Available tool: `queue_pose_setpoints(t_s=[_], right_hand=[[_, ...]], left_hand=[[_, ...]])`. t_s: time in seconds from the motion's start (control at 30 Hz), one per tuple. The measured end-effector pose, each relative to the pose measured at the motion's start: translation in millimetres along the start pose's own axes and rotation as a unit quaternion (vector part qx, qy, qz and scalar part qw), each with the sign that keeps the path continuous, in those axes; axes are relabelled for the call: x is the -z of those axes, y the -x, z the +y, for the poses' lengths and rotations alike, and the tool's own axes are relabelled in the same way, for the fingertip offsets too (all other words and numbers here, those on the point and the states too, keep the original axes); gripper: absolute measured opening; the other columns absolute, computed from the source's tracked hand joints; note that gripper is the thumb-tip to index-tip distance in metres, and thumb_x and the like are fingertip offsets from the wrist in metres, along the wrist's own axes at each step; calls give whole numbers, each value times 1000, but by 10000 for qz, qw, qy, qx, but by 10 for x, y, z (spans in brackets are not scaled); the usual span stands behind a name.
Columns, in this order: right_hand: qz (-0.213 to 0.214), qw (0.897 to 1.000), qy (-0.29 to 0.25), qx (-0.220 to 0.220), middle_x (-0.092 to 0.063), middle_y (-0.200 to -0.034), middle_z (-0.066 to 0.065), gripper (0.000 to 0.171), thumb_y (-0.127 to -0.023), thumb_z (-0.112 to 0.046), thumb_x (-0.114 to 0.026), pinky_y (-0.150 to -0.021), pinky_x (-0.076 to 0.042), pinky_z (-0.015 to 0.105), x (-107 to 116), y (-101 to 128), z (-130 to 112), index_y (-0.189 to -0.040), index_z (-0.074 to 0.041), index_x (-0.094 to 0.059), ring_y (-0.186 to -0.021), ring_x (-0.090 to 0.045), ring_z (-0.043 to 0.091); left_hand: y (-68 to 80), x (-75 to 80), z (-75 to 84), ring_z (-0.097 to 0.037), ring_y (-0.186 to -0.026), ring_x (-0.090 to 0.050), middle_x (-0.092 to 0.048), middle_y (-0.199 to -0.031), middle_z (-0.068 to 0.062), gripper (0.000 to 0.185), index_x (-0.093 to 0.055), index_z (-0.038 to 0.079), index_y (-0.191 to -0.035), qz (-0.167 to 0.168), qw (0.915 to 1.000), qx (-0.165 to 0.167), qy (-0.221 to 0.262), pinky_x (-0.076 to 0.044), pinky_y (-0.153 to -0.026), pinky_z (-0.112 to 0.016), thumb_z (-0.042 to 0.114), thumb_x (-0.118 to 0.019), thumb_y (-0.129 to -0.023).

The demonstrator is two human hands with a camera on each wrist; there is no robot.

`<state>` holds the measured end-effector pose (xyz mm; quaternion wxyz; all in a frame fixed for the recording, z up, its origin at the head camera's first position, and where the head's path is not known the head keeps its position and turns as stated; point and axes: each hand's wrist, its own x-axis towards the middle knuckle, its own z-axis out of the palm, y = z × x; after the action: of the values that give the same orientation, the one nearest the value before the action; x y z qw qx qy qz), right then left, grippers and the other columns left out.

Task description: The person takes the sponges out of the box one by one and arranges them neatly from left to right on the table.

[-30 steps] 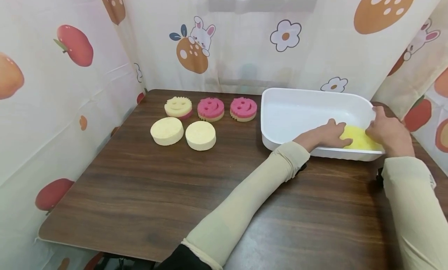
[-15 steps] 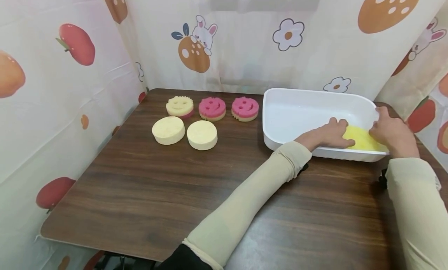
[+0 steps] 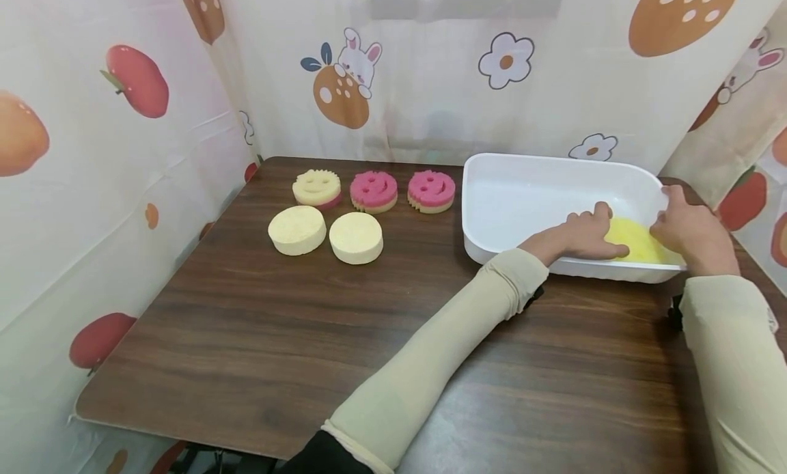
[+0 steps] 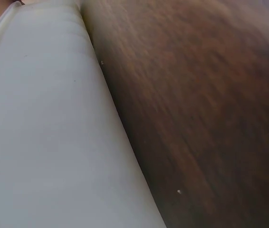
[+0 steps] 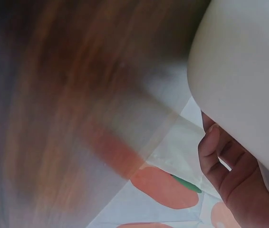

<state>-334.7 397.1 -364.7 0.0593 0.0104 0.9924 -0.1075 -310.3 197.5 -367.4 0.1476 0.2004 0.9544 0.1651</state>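
A white rectangular tray (image 3: pixel 547 163) stands at the right of the table, with a bright yellow sponge (image 3: pixel 639 242) inside its near right corner. My left hand (image 3: pixel 581 235) reaches over the near rim and grips the sponge's left side, its thumb toward me; the fingertips are partly hidden. At the tray's right end, my right hand (image 3: pixel 695 231) holds the rim beside the sponge. In the right wrist view its curled fingers (image 5: pixel 210 140) show along the outside of the tray wall (image 5: pixel 253 71). The left wrist view takes in mostly the tray's outer wall (image 4: pixel 49 109).
On the dark wooden table (image 3: pixel 258 351), two plain cream round sponges (image 3: pixel 297 230) lie at the back left. Behind them stand a cream smiley sponge (image 3: pixel 316 188) and two pink smiley sponges (image 3: pixel 374 189). Patterned curtains (image 3: pixel 424 71) enclose the back and sides.
The left hand has shifted slightly to the right over the yellow sponge. The right hand keeps its place at the tray's right rim; the view has moved slightly.
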Motion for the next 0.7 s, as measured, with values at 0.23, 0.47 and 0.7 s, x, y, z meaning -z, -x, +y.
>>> queue_pose_setpoints(t_s=[0.23,0.47,0.7], right_hand=[[-11,10000,12,-29,-43,-113,47,70,-100,-24,-39,-72,-46,63,14,23,-38,-154,1,-2,-92,-54,57],[-117,9998,-13,-171,-42,-115,46,71,-99,-26,-40,-69,-46,60,-2,22,-34,-154,0,-3,-91,-53,56],[-92,9999,20,-138,-40,-117,46,73,-100,-27,-40,-69,-47,62,13,-7,-22,-155,1,-1,-89,-52,52]], left_hand=[[-18,4,-30,6,-127,-38,-37,-147,13,68,-15,30,-155,-230,9987,-247,380,-34,-101,-10,53,-44,-98],[-49,-6,-30,7,-130,-32,-34,-150,15,66,-13,29,-156,-415,9970,-280,598,-32,-103,-10,48,-42,-100],[-68,34,-37,7,-130,-29,-34,-150,17,66,-13,30,-156,-362,9966,-248,690,-32,-101,-10,46,-41,-99]])
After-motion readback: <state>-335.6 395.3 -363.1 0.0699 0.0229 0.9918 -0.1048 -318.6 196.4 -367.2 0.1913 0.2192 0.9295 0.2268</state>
